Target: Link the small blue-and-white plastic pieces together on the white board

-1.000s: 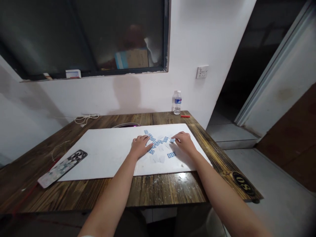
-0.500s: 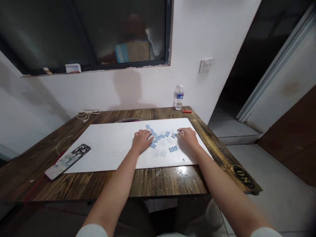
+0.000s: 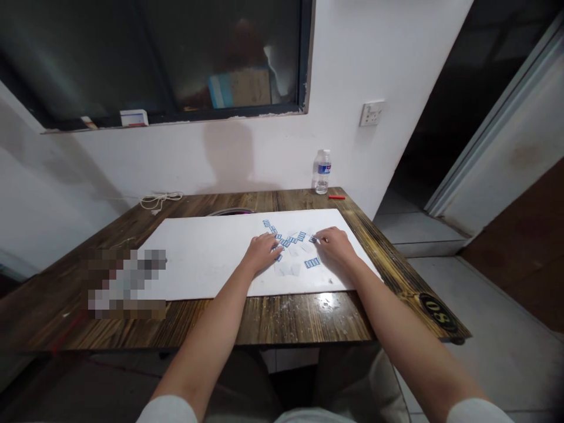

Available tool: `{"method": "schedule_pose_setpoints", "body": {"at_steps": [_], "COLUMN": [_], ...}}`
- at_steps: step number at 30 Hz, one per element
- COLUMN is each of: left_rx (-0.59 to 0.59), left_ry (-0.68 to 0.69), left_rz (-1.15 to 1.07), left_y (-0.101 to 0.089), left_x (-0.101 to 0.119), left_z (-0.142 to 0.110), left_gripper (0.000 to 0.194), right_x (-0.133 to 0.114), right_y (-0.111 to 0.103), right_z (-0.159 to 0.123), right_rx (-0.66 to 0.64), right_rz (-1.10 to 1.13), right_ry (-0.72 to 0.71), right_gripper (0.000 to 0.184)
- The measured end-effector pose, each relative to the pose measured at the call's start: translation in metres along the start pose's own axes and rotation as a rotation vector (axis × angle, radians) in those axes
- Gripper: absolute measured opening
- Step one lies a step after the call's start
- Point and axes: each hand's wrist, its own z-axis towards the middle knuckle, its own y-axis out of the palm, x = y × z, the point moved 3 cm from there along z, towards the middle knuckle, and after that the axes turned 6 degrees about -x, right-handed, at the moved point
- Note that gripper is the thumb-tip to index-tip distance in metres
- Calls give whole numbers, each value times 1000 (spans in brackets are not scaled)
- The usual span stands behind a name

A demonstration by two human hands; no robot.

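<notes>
Small blue-and-white striped pieces (image 3: 291, 240) lie in a crossing pattern on a white board (image 3: 202, 252). My left hand (image 3: 261, 252) rests palm down over the pattern's left arm, thumb apart from the fingers, and covers some pieces. My right hand (image 3: 335, 244) has its fingertips pinched at a single striped piece (image 3: 312, 239) to the right of the pattern. Another loose striped piece (image 3: 312, 263) lies nearer me, between the hands. Pale, flat scraps (image 3: 287, 268) lie close by; I cannot make out what they are.
The board lies on a dark wooden table (image 3: 304, 323). A water bottle (image 3: 323, 171) and a red pen-like stick (image 3: 336, 197) are at the back right, a white cable (image 3: 159, 201) at the back left. A pixelated phone (image 3: 132, 282) overlaps the board's left end.
My left hand has slid slightly right, covering more of the pattern's lower left. My right fingertips have closed over the single piece beside them. The view has shifted a little.
</notes>
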Motion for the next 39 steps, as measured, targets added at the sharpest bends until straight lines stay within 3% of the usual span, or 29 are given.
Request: {"method": "schedule_pose_setpoints", "body": {"at_steps": [6,14,21,26,31,39], "left_rx": [163,267,308,303,310,324], "left_ry": [-59,-189,-178,-153,-106,81], "left_rz": [-39,-76,-108,-129,-188,-449], "left_y": [-9,-14,-15,-18,-17,-7], "left_x": [2,-1,6,14,18,31], "left_z": [-2,-6,-6,-8,-8,-4], "left_gripper": [19,20,20,20,21,15], "right_x": [0,15,6,4,0,-22], "right_y": [-5,-6,11,12,4,-2], "right_z": [-3,0,1,2,4,3], "right_rx": [132,143,72,93,158,101], "right_rz": [72,30,-63,14,170,445], "right_ry": [144,270,189,207,138,-182], "right_gripper": [29,26,24,18,14,22]}}
